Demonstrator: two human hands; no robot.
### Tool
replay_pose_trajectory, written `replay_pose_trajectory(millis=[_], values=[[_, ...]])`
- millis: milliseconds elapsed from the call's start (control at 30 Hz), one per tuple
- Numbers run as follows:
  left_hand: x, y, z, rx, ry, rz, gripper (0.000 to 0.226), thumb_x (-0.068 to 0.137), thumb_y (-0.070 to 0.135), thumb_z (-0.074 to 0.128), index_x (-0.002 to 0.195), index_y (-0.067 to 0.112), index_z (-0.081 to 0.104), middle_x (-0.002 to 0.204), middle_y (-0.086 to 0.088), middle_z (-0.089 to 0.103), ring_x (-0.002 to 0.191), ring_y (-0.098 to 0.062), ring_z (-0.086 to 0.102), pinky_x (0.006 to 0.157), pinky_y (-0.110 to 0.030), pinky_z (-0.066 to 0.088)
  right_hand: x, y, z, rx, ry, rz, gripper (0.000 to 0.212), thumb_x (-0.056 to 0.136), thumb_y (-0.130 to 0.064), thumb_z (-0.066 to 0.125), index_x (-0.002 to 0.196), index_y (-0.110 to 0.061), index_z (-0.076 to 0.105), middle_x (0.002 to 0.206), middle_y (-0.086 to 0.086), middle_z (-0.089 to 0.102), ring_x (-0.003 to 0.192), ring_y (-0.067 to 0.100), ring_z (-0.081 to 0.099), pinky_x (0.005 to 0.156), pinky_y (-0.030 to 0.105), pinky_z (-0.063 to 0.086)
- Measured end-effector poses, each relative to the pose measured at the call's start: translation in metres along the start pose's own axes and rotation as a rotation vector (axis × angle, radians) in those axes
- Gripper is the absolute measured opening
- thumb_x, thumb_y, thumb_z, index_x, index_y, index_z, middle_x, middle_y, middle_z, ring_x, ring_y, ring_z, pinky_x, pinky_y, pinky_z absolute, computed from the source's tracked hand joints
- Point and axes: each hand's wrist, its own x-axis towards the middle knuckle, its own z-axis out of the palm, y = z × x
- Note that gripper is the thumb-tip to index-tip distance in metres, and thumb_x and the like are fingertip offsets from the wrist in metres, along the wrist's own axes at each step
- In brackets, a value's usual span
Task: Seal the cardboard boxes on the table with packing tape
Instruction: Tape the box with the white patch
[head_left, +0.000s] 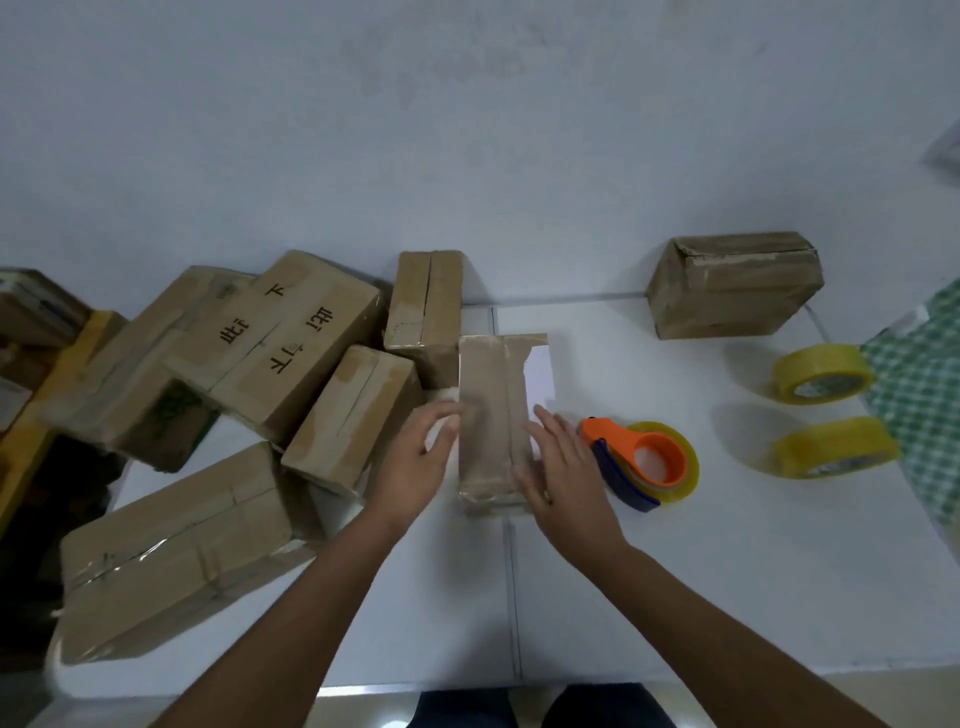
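We have both hands on a narrow cardboard box (491, 415) standing between them on the white desk (675, 571). Our left hand (415, 457) lies flat against its left side, fingers straight; our right hand (561, 467) rests spread on its right edge. Just right of the right hand sits an orange tape dispenser (644, 460), with two yellow tape rolls (821, 371) farther right. Left of the left hand, more boxes (291, 338) crowd together.

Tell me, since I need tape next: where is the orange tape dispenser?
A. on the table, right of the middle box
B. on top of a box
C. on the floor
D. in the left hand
A: the orange tape dispenser lies on the table beside the right hand, unheld.
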Motion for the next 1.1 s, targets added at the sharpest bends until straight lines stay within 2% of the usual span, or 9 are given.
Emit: replay_pose_trajectory(millis=[67, 133, 200, 300, 367, 467, 633, 900, 1100], values=[[-0.021, -0.014, -0.002, -0.311, 0.083, -0.284, 0.023, 0.104, 0.038, 0.047, 0.122, 0.034, 0.06, 0.126, 0.015, 0.06, 0.12, -0.007, 0.055, 0.096, -0.025, 0.042, 0.008, -0.006, 0.004, -0.169, -0.138, -0.125, 0.066, 0.097, -0.054, 0.032, 0.154, -0.023, 0.021, 0.163, -0.006, 0.006, 0.149, 0.013, -0.007, 0.118, 0.032, -0.008], [-0.035, -0.029, 0.003, -0.555, 0.131, -0.512, 0.027, 0.104, 0.035, 0.048, 0.125, 0.025, 0.06, 0.13, 0.006, 0.061, 0.124, -0.014, 0.055, 0.104, -0.03, 0.04, 0.019, -0.007, 0.01, -0.329, -0.216, -0.224, 0.081, 0.088, -0.07, 0.023, 0.156, -0.026, 0.012, 0.163, -0.007, -0.003, 0.149, 0.018, -0.015, 0.117, 0.04, -0.013], [-0.042, -0.044, 0.01, -0.786, 0.129, -0.727, 0.033, 0.104, 0.034, 0.048, 0.126, 0.013, 0.061, 0.129, -0.003, 0.063, 0.121, -0.02, 0.056, 0.108, -0.036, 0.039, 0.029, -0.003, 0.017, -0.45, -0.27, -0.268, 0.086, 0.085, -0.076, 0.024, 0.156, -0.029, 0.006, 0.163, -0.008, -0.008, 0.148, 0.022, -0.018, 0.116, 0.045, -0.015], [-0.044, -0.055, 0.015, -1.068, 0.103, -0.888, 0.045, 0.104, 0.04, 0.045, 0.12, 0.003, 0.066, 0.112, -0.01, 0.072, 0.104, -0.022, 0.065, 0.094, -0.034, 0.048, 0.033, 0.003, 0.028, -0.553, -0.3, -0.251, 0.084, 0.087, -0.078, 0.023, 0.155, -0.033, 0.004, 0.163, -0.007, -0.008, 0.149, 0.028, -0.012, 0.119, 0.053, -0.003], [-0.044, -0.056, 0.014, -1.119, 0.082, -0.86, 0.047, 0.103, 0.043, 0.045, 0.118, 0.004, 0.068, 0.108, -0.008, 0.075, 0.104, -0.021, 0.067, 0.089, -0.03, 0.051, 0.032, 0.005, 0.033, -0.605, -0.292, -0.232, 0.081, 0.089, -0.076, 0.02, 0.156, -0.032, 0.007, 0.164, -0.004, 0.0, 0.15, 0.031, -0.001, 0.119, 0.056, 0.008], [-0.044, -0.056, 0.01, -1.055, 0.066, -0.783, 0.035, 0.1, 0.037, 0.055, 0.11, 0.007, 0.071, 0.103, -0.005, 0.074, 0.099, -0.018, 0.066, 0.098, -0.032, 0.049, 0.031, 0.004, 0.035, -0.64, -0.298, -0.23, 0.079, 0.089, -0.073, 0.017, 0.156, -0.031, 0.006, 0.164, -0.003, 0.001, 0.15, 0.033, 0.004, 0.118, 0.058, 0.014], [-0.046, -0.056, 0.012, -0.961, 0.114, -0.647, 0.012, 0.094, 0.014, 0.065, 0.102, 0.007, 0.071, 0.086, -0.004, 0.07, 0.084, -0.015, 0.064, 0.086, -0.026, 0.053, 0.032, 0.005, 0.033, -0.624, -0.304, -0.247, 0.08, 0.089, -0.075, 0.015, 0.156, -0.033, 0.003, 0.164, -0.005, -0.006, 0.15, 0.031, -0.004, 0.119, 0.055, 0.006], [-0.046, -0.06, 0.022, -0.796, 0.248, -0.493, 0.023, 0.097, 0.019, 0.063, 0.097, -0.003, 0.069, 0.077, -0.006, 0.064, 0.08, -0.018, 0.059, 0.092, -0.033, 0.053, 0.031, 0.004, 0.037, -0.631, -0.284, -0.233, 0.077, 0.09, -0.069, 0.015, 0.156, -0.03, 0.012, 0.164, -0.002, 0.005, 0.149, 0.034, 0.009, 0.117, 0.058, 0.018], [-0.04, -0.061, 0.036, -0.684, 0.295, -0.455, 0.014, 0.098, 0.019, 0.062, 0.095, 0.007, 0.07, 0.074, 0.001, 0.064, 0.075, -0.01, 0.059, 0.088, -0.031, 0.051, 0.03, 0.007, 0.035, -0.607, -0.283, -0.242, 0.078, 0.089, -0.074, 0.009, 0.155, -0.034, 0.0, 0.164, -0.007, -0.007, 0.15, 0.03, -0.004, 0.12, 0.055, 0.007]])
